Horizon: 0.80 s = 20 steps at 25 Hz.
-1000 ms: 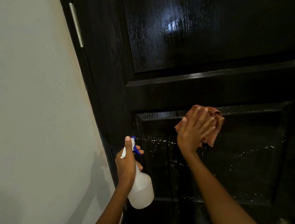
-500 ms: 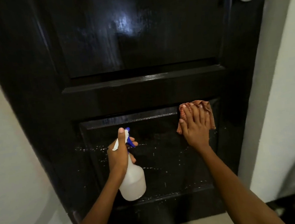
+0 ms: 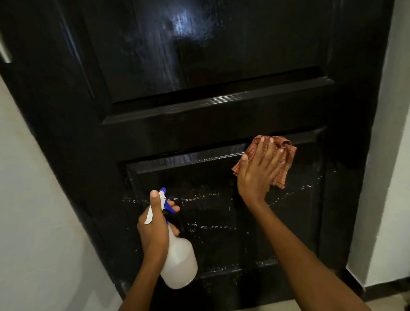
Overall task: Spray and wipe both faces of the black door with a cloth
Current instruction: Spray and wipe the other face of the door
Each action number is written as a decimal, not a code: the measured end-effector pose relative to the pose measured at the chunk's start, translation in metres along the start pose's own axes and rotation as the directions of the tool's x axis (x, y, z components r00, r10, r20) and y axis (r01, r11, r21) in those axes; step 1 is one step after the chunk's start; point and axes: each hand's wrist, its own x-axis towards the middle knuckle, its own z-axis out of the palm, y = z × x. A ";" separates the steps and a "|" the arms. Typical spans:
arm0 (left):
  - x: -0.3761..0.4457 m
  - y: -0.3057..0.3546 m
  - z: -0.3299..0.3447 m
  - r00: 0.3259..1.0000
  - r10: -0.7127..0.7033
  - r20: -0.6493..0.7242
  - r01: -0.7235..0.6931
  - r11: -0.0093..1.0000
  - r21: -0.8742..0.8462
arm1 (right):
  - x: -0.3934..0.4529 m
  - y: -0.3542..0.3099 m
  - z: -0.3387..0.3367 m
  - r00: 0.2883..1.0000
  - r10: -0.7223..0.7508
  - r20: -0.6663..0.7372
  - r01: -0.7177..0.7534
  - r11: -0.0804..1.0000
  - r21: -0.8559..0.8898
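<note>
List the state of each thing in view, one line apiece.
Glossy black panelled door: lower panel speckled with spray droplets, not yet wiped dry.
Orange checked cloth: crumpled, pressed against the lower panel's top edge.
White plastic spray bottle: held upright.
Left hand: gripping the bottle.
Right hand: flat on the cloth.

A door [image 3: 220, 119] fills the middle, with a wall [image 3: 16, 196] on its left and another on its right. The right hand [image 3: 257, 175] presses a cloth [image 3: 282, 158] flat against the top right of the door's lower panel. Lower left, the left hand [image 3: 156, 231] holds a spray bottle [image 3: 180, 264] before that panel.
</note>
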 end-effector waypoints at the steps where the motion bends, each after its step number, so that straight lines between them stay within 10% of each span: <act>1: 0.003 -0.004 -0.013 0.999 0.006 -0.039 -0.005 1.000 0.012 | -0.017 -0.014 0.014 0.995 -0.097 0.020 0.098 0.995 -0.010; 8: 0.014 -0.011 -0.091 0.973 -0.006 -0.231 0.025 0.996 0.080 | -0.103 -0.146 0.081 0.711 -0.661 0.240 0.666 0.743 0.073; 14: 0.009 -0.028 -0.121 0.957 -0.040 -0.289 0.063 0.996 0.071 | -0.124 -0.165 0.108 0.532 -0.793 0.298 0.805 0.583 0.114; 20: -0.008 -0.045 -0.117 0.958 -0.105 -0.266 0.123 0.991 0.049 | -0.143 -0.063 0.118 -0.010 -0.807 0.590 0.957 0.163 0.240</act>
